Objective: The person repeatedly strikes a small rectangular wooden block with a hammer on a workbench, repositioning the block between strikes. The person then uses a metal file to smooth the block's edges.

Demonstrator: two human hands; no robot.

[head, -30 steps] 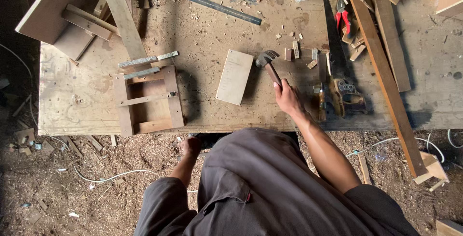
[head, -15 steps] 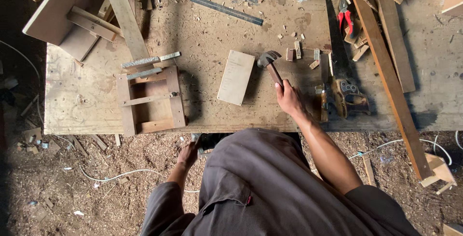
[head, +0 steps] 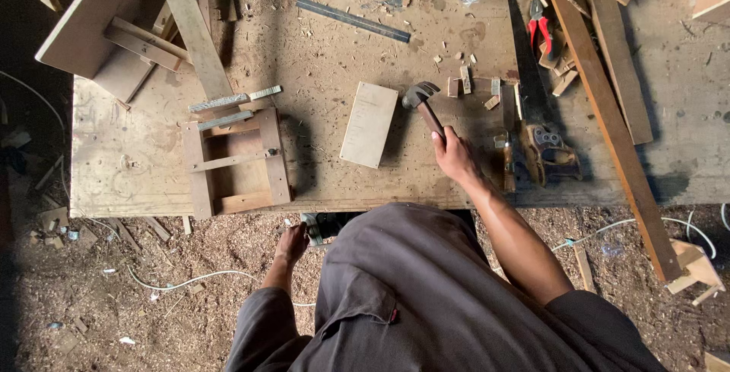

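R hand (head: 455,155) stays closed round wooden-handled claw hammer (head: 423,103), head resting beside small flat pale wood board (head: 369,123); L hand (head: 292,243) has dropped below bench edge, fingers cannot tell.

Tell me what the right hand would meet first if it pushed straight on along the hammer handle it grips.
The right hand points up-left along the hammer. Past the hammer head lies bare workbench, then probably the metal ruler; depth is unclear.

Pale tan wooden board (head: 369,123), dark grey hammer head (head: 418,94), red-handled pliers (head: 541,32), brown saw handle (head: 551,155)
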